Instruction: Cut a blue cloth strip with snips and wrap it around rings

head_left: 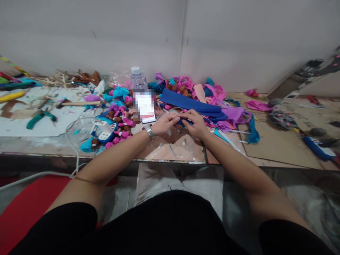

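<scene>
My left hand (166,123), with a metal watch (150,131) on its wrist, is closed in a pinch over the front of the workbench. Its fingertips meet those of my right hand (196,124), whose fingers are bent and pressed together. Whatever they pinch is small and mostly hidden; a bit of dark blue shows just under the right fingers. Right behind both hands lies a long folded strip of blue fabric (190,102). Left of them, a lit phone (145,106) leans upright in front of a clear bottle (138,80).
Pink, blue and brown fabric bundles (120,122) crowd the left, around a blue-and-white power strip (106,134) with a cable. Farther left lie a hammer (82,103) and green-handled pliers (41,119). Purple fabric (236,115) and cardboard (278,147) are at right.
</scene>
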Demonstrator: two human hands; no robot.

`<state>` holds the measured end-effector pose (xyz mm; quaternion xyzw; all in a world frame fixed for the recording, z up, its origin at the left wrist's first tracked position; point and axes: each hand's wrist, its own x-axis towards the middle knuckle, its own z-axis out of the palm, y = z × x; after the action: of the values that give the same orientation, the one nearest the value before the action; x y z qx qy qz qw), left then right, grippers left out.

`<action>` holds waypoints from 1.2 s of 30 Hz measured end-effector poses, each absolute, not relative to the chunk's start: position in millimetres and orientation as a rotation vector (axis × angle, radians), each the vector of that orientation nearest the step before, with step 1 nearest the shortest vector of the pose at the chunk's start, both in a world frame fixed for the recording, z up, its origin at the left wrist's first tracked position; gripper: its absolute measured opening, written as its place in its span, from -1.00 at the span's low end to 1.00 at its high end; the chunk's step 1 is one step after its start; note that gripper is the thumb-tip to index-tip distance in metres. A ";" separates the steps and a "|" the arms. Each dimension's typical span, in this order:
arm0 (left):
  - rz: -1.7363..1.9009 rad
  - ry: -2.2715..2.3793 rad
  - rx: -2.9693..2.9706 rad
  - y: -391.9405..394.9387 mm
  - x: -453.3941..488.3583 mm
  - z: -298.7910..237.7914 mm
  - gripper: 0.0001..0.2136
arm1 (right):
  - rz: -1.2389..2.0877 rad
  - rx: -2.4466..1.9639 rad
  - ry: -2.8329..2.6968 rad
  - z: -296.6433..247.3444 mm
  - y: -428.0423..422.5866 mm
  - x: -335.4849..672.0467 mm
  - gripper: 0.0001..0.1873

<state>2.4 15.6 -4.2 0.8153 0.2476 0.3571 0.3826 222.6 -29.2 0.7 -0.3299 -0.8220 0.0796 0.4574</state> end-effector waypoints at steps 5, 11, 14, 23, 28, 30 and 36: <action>0.990 0.630 1.947 12.6 5.1 -6.0 -0.45 | 0.192 -0.828 -2.018 2.6 -30.1 222.0 -0.74; 1.089 0.638 1.763 11.3 6.0 -5.4 -0.44 | 0.120 -0.908 -2.013 1.1 -29.2 223.2 -0.75; 1.071 0.676 1.697 10.6 5.1 -2.2 -0.42 | 0.091 -0.941 -1.978 -0.5 -29.0 223.9 -0.76; 1.034 0.624 1.477 8.1 6.6 0.5 -0.44 | 0.132 -0.965 -1.915 -1.4 -30.6 222.1 -0.77; 1.011 0.635 1.523 9.3 6.3 -0.9 -0.48 | 0.187 -0.983 -1.909 -1.1 -30.9 220.7 -0.79; 0.993 0.659 1.558 10.2 5.8 -1.9 -0.48 | 0.190 -0.992 -1.911 -1.6 -30.6 220.6 -0.79; 1.051 0.709 1.737 10.7 4.5 -3.8 -0.52 | 0.128 -1.028 -1.939 0.6 -31.4 221.7 -0.79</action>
<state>4.5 10.7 -3.8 0.7104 0.2901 0.4301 0.4756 221.7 -31.4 0.6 -0.4167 -0.7857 0.0520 0.4543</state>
